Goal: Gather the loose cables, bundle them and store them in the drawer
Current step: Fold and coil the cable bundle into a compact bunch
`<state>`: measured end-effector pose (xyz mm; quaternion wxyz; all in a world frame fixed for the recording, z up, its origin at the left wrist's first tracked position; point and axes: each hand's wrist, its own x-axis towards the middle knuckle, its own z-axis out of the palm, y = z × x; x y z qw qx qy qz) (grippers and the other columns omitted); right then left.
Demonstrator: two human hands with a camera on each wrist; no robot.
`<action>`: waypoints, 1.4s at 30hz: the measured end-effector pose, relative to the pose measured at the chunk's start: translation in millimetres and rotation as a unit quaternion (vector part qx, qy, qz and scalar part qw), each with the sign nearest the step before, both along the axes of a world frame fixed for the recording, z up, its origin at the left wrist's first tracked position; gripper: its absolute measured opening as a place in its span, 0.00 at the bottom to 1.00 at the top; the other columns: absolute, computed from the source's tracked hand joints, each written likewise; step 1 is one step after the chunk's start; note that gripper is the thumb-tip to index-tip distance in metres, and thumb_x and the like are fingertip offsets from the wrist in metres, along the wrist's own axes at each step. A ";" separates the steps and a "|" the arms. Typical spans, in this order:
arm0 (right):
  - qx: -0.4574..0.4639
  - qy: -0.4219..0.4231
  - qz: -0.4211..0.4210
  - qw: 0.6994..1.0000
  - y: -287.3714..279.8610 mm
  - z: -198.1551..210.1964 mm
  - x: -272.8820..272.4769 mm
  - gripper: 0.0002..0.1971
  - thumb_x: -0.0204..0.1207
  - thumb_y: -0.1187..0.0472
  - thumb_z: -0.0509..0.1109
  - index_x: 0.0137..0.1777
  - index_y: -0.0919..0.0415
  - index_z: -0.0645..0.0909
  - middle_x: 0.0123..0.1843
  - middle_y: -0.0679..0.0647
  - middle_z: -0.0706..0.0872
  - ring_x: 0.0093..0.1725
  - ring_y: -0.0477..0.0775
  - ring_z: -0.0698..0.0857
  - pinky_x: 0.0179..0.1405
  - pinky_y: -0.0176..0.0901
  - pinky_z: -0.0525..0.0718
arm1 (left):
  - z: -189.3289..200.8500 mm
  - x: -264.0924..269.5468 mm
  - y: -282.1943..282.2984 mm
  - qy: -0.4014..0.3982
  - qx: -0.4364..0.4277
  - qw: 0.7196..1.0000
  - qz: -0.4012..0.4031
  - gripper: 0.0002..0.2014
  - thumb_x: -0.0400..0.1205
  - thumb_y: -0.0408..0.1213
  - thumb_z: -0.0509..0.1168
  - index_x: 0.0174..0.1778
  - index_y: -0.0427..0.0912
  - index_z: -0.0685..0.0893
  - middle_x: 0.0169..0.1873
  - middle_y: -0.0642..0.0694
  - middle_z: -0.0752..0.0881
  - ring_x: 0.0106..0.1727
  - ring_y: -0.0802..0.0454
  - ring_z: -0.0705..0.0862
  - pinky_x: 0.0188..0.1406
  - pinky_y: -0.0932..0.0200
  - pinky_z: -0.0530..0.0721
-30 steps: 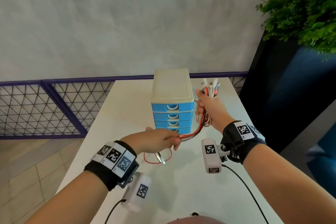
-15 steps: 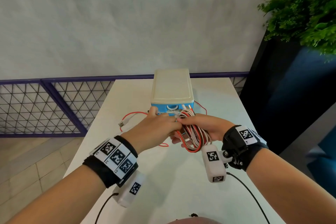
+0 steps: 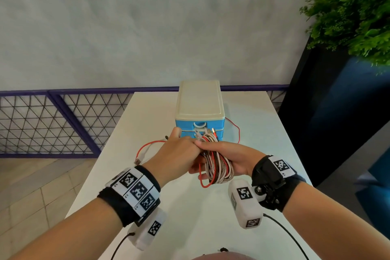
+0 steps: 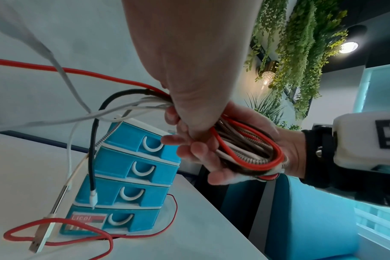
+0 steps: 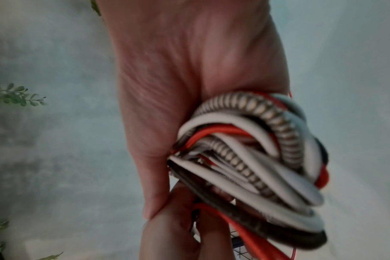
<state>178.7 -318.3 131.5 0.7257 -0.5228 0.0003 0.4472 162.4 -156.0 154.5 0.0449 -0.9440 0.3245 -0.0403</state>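
Observation:
A coiled bundle of red, white, black and braided cables [image 3: 217, 167] [image 4: 247, 149] [image 5: 252, 158] lies in my right hand [image 3: 230, 158] [image 4: 211, 158], palm up, just in front of the blue drawer unit [image 3: 199, 112] [image 4: 131, 168]. My left hand [image 3: 179, 154] [image 4: 189, 88] comes over from the left and pinches the cables at the bundle's far end. Loose plug ends [image 3: 207, 133] stick out toward the drawers. A red cable tail [image 3: 147, 145] [image 4: 62, 228] trails on the white table [image 3: 263, 133] and round the drawer unit. All the drawers look closed.
The drawer unit stands at the middle back of the narrow table. A purple wire fence [image 3: 52, 122] runs behind and to the left. A dark planter with green foliage [image 3: 348, 17] stands close on the right. Table edges fall away on both sides.
My right hand has come down from beside the drawer unit, turning palm up with the coil. My left hand has moved up to meet it. The red tail now lies further left.

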 end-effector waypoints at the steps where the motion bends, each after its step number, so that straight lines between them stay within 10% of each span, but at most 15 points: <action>1: -0.001 0.002 0.001 1.000 -0.1 0.3 -1.2 0.22 0.77 0.50 0.72 0.66 0.62 0.79 0.51 0.64 0.81 0.50 0.61 0.89 0.48 0.53 0.89 | -1.6 -0.4 -0.3 0.007 0.001 1.000 0.005 0.10 0.80 0.33 0.58 0.54 0.50 0.78 0.52 0.52 0.85 0.43 0.53 0.72 0.49 0.56 0.56; 8: -0.048 -0.027 0.011 0.998 -3.1 3.8 -5.9 0.17 0.75 0.46 0.72 0.43 0.62 0.81 0.35 0.57 0.81 0.22 0.42 0.78 0.26 0.37 0.84 | -15.0 8.6 3.1 0.100 -0.101 0.990 0.021 0.11 0.82 0.39 0.56 0.50 0.52 0.83 0.51 0.56 0.87 0.49 0.53 0.80 0.53 0.58 0.69; 12: -0.050 -0.024 0.017 0.998 -5.3 -0.1 -8.3 0.12 0.79 0.57 0.71 0.55 0.64 0.77 0.32 0.52 0.79 0.22 0.40 0.74 0.25 0.34 0.80 | -11.6 16.1 12.9 0.289 -0.206 0.935 0.022 0.07 0.81 0.42 0.64 0.42 0.46 0.86 0.40 0.52 0.88 0.43 0.56 0.85 0.45 0.57 0.84; 18: -0.063 -0.065 0.053 0.994 -8.1 2.3 -11.5 0.06 0.80 0.66 0.70 0.41 0.60 0.79 0.28 0.50 0.74 0.22 0.42 0.72 0.27 0.36 0.79 | -7.0 20.6 26.9 0.468 -0.241 0.850 0.030 0.09 0.83 0.45 0.64 0.42 0.45 0.79 0.31 0.47 0.80 0.31 0.55 0.78 0.37 0.61 0.78; 24: -0.050 -0.123 0.059 0.989 -7.4 6.6 -5.6 0.14 0.81 0.63 0.69 0.66 0.60 0.76 0.30 0.51 0.71 0.24 0.43 0.71 0.29 0.37 0.79 | -0.6 22.7 28.5 0.609 -0.303 0.726 0.104 0.17 0.84 0.46 0.60 0.30 0.44 0.75 0.20 0.51 0.71 0.23 0.57 0.73 0.28 0.68 0.75; 30: -0.048 -0.130 -0.048 0.989 -26.6 1.5 10.0 0.17 0.83 0.67 0.66 0.71 0.64 0.74 0.30 0.52 0.72 0.24 0.45 0.72 0.26 0.40 0.78 | -10.2 23.2 48.3 0.666 -0.315 0.662 0.140 0.16 0.87 0.45 0.54 0.36 0.41 0.74 0.18 0.52 0.74 0.23 0.56 0.76 0.34 0.64 0.78; 34: -0.093 -0.166 -0.123 0.974 -37.9 -2.7 16.5 0.09 0.83 0.67 0.65 0.62 0.63 0.76 0.29 0.54 0.73 0.24 0.47 0.73 0.27 0.42 0.79 | -26.6 18.0 54.5 0.635 -0.385 0.655 0.137 0.18 0.84 0.54 0.53 0.38 0.43 0.71 0.20 0.55 0.69 0.21 0.58 0.71 0.44 0.61 0.82; 38: -0.133 -0.214 -0.173 0.952 -27.0 -11.8 18.8 0.03 0.83 0.63 0.67 0.51 0.61 0.76 0.30 0.53 0.77 0.26 0.49 0.77 0.30 0.44 0.82 | -32.5 9.8 34.9 0.585 -0.482 0.630 0.168 0.22 0.88 0.54 0.42 0.37 0.43 0.69 0.22 0.52 0.65 0.21 0.55 0.64 0.28 0.65 0.76; 42: -0.184 -0.270 -0.221 0.919 -15.5 -19.4 16.4 0.12 0.82 0.51 0.67 0.42 0.59 0.76 0.33 0.55 0.80 0.28 0.51 0.80 0.35 0.44 0.83 | -35.4 9.1 20.3 0.449 -0.519 0.704 0.184 0.18 0.89 0.47 0.46 0.39 0.43 0.70 0.22 0.52 0.65 0.18 0.57 0.62 0.20 0.64 0.65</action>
